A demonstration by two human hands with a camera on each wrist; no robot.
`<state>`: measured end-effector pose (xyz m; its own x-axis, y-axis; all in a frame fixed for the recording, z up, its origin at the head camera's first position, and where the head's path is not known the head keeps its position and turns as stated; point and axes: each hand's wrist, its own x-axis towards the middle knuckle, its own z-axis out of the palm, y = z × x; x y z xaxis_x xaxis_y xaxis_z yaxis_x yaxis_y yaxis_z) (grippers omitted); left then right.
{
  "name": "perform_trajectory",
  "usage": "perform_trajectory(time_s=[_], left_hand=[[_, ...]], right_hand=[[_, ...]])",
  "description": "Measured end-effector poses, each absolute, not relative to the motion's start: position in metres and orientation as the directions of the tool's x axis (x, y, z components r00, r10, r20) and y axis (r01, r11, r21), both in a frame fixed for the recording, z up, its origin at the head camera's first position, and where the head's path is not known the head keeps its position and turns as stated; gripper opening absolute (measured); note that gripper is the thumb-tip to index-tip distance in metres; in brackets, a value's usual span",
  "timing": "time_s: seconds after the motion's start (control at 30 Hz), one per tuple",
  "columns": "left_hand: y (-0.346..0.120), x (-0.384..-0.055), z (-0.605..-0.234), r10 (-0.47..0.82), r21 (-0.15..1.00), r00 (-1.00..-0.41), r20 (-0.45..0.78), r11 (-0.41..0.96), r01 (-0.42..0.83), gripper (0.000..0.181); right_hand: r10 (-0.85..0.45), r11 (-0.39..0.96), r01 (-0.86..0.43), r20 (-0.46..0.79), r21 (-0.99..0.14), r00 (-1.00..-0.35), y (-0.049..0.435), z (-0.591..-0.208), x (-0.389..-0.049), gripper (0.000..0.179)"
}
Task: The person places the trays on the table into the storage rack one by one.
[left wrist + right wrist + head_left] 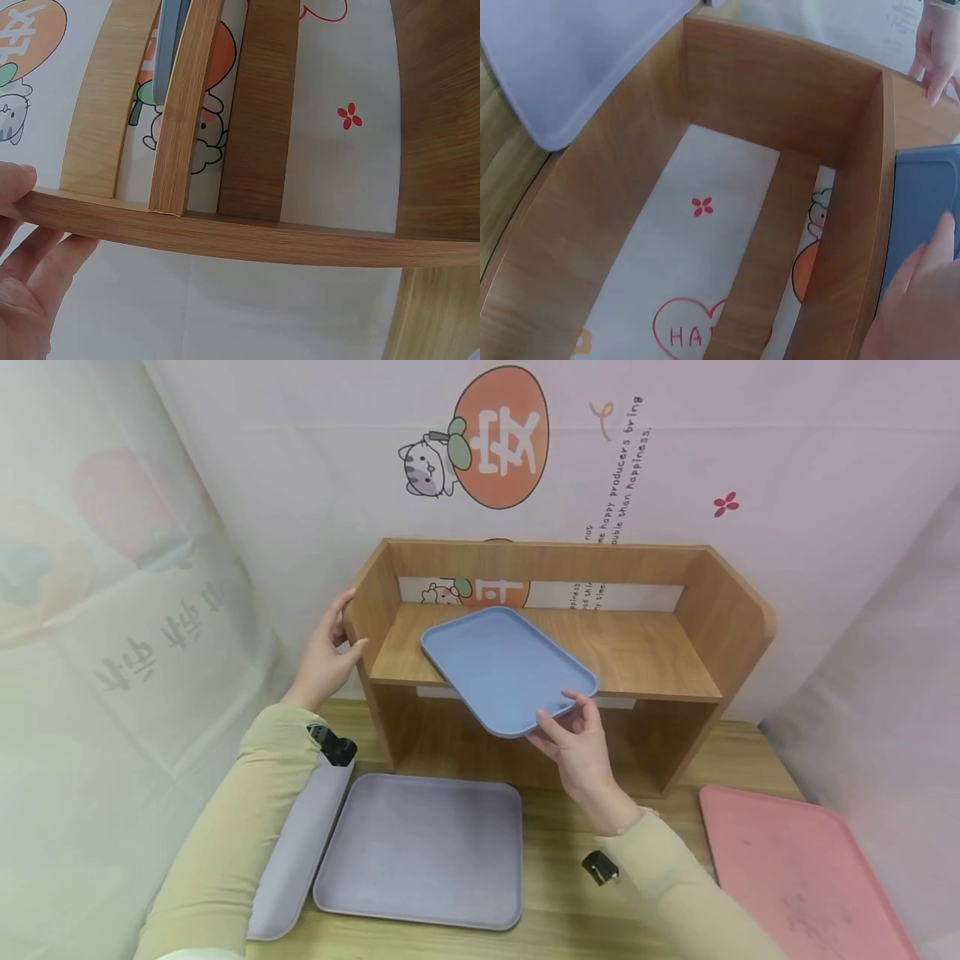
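A blue tray (506,668) lies slanted over the middle board of a wooden shelf (645,647), its near corner jutting past the board's front edge. My right hand (577,747) pinches that near edge, thumb on top and other fingers partly hidden beneath. In the right wrist view the same hand (922,307) lies against the blue tray (922,202). My left hand (326,652) grips the shelf's left side panel, thumb at its front edge. The left wrist view shows the left hand's fingers (56,262) on both sides of the panel edge (247,244).
Left of centre on the wooden table (570,877) lies a grey-purple tray (427,852). Another pale purple tray (300,852) is partly under the left forearm. A pink tray (795,860) sits at the right. Printed cloth (315,460) hangs behind and at both sides.
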<state>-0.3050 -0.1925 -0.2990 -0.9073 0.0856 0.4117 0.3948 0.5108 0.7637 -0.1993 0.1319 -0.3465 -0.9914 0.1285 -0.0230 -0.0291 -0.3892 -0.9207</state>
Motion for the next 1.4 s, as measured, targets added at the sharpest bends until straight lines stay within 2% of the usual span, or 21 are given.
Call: perform_trajectory(time_s=[0.13,0.23,0.4,0.63,0.87,1.0,1.2,1.4], left_hand=[[-0.192,-0.305,-0.298,0.085,0.767,-0.910,0.406,0.509,0.390,0.075],[-0.193,-0.306,-0.297,0.082,0.766,-0.906,0.415,0.507,0.396,0.075],[-0.193,-0.306,-0.298,0.083,0.762,-0.904,0.419,0.509,0.399,0.075],[-0.194,-0.307,-0.301,0.076,0.773,-0.916,0.394,0.511,0.375,0.075],[-0.194,-0.307,-0.300,0.078,0.769,-0.913,0.401,0.513,0.382,0.075],[-0.192,-0.305,-0.300,0.080,0.771,-0.914,0.397,0.512,0.379,0.075],[-0.192,-0.307,-0.299,0.082,0.777,-0.919,0.385,0.509,0.371,0.074],[-0.193,-0.307,-0.300,0.088,0.771,-0.909,0.407,0.501,0.394,0.074]], right_hand=[[0.117,-0.405,-0.012,-0.038,-0.914,-0.992,0.145,-0.343,-0.200,0.066],[0.095,-0.419,0.008,-0.053,-0.908,-0.994,0.159,-0.338,-0.202,0.071],[0.029,-0.448,0.073,-0.096,-0.891,-0.995,0.178,-0.331,-0.207,0.064],[-0.050,-0.415,0.111,-0.099,-0.903,-0.994,0.188,-0.333,-0.213,0.057],[-0.102,-0.416,0.136,-0.102,-0.899,-0.990,0.180,-0.334,-0.213,0.035],[-0.139,-0.379,0.137,-0.090,-0.915,-0.986,0.172,-0.336,-0.214,0.039],[-0.184,-0.342,0.101,-0.039,-0.934,-0.982,0.151,-0.336,-0.216,0.054],[-0.211,-0.328,0.153,-0.086,-0.932,-0.974,0.128,-0.333,-0.223,0.057]])
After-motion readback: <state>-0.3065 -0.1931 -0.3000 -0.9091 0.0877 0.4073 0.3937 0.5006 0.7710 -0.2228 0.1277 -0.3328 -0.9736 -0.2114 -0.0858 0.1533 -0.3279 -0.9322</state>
